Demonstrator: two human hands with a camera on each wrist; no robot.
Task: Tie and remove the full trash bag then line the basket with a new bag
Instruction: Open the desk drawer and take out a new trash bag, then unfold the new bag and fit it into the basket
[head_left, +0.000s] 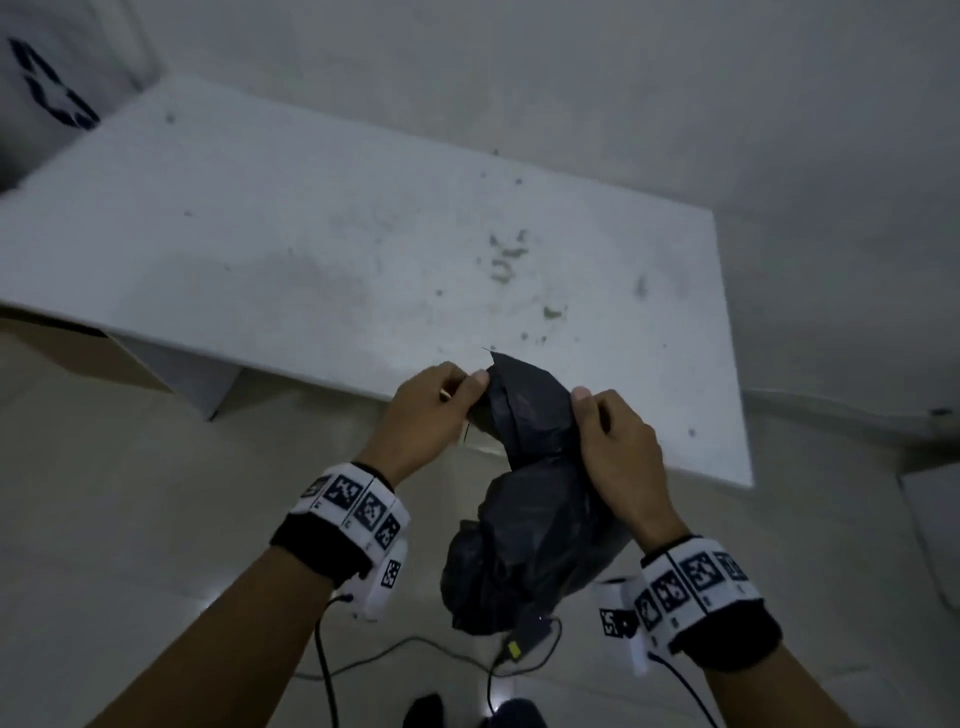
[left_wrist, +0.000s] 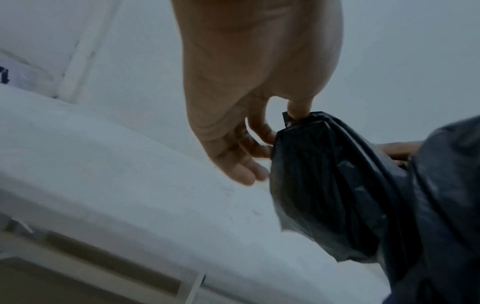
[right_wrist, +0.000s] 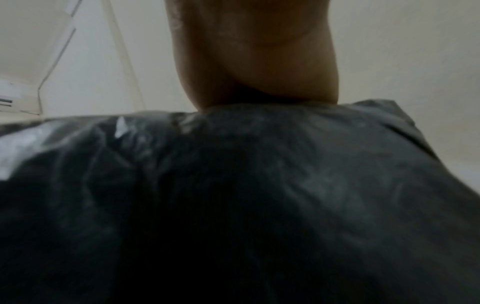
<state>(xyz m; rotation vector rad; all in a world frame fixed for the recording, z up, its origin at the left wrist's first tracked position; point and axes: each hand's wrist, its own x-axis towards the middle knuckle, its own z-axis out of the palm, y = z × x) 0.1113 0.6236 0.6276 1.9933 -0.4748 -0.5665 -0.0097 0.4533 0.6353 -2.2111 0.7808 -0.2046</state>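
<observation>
A crumpled black trash bag (head_left: 524, 499) hangs in the air between my hands, in front of the near edge of a white table. My left hand (head_left: 441, 397) pinches the bag's top left edge between thumb and fingers; the left wrist view shows the thumb on the black bag (left_wrist: 337, 185) with the left hand (left_wrist: 280, 127) at its corner. My right hand (head_left: 610, 441) grips the bag's right side with curled fingers. In the right wrist view the bag (right_wrist: 233, 205) fills the lower frame and hides the fingers of the right hand (right_wrist: 254, 61). No basket is in view.
The white table (head_left: 311, 234) carries stains and crumbs and stands against a pale wall. Black cables (head_left: 405, 649) trail across the tiled floor below my wrists. A brown cardboard box (head_left: 78, 348) sits under the table's left end.
</observation>
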